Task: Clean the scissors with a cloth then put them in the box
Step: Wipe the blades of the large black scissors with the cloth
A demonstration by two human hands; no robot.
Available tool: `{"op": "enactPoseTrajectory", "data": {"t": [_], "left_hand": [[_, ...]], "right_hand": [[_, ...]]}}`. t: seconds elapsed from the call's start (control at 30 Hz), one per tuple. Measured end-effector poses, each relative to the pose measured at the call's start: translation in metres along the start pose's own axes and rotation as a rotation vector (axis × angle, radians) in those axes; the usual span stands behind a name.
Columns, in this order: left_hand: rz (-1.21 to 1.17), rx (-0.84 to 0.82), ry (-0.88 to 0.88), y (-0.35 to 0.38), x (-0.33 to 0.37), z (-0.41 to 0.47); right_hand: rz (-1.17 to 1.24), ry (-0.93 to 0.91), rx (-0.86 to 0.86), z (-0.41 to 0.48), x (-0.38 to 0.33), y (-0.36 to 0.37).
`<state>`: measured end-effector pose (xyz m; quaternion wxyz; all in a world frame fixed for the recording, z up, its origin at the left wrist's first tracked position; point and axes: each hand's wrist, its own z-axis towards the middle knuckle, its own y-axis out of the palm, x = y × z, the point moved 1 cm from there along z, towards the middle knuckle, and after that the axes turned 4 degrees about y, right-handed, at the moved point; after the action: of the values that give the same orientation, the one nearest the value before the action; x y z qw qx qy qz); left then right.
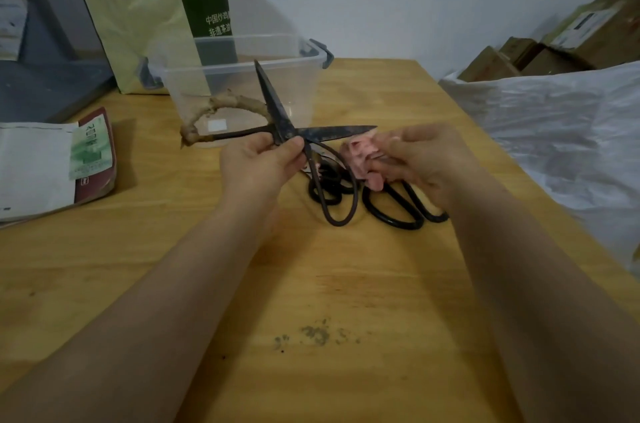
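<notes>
Wooden counter is carrying a clear plastic box at the rear, and no scissors are showing inside it. Left hand is pinching the rusty scissors at the pivot, holding them spread open above the counter in front of the box. Right hand is keeping its fingers clenched round a bunched pink cloth just beside the horizontal blade's tip. Cleaning is judged under way, not finished, as the blades are looking spotted. Further black scissors are lying on the counter beneath both hands, apparently awaiting wiping and boxing.
</notes>
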<state>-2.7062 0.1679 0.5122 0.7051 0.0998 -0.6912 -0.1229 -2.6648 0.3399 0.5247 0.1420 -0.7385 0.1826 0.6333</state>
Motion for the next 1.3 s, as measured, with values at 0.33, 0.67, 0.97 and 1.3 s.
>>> {"op": "enactPoseTrajectory", "data": {"t": [0.33, 0.67, 0.97, 1.3], "left_hand": [[0.278, -0.216, -0.051, 0.006, -0.009, -0.006], [0.358, -0.323, 0.043, 0.006, -0.014, -0.010], [0.318, -0.293, 0.010, 0.004, -0.021, -0.009], [0.265, -0.246, -0.089, 0.001, -0.021, -0.005]], "right_hand": [[-0.411, -0.516, 0.283, -0.006, -0.007, 0.003], [-0.527, -0.480, -0.117, -0.010, 0.014, 0.031], [-0.673, -0.536, -0.128, -0.002, 0.012, 0.034], [-0.818, -0.579, -0.048, 0.000, 0.010, 0.024]]}}
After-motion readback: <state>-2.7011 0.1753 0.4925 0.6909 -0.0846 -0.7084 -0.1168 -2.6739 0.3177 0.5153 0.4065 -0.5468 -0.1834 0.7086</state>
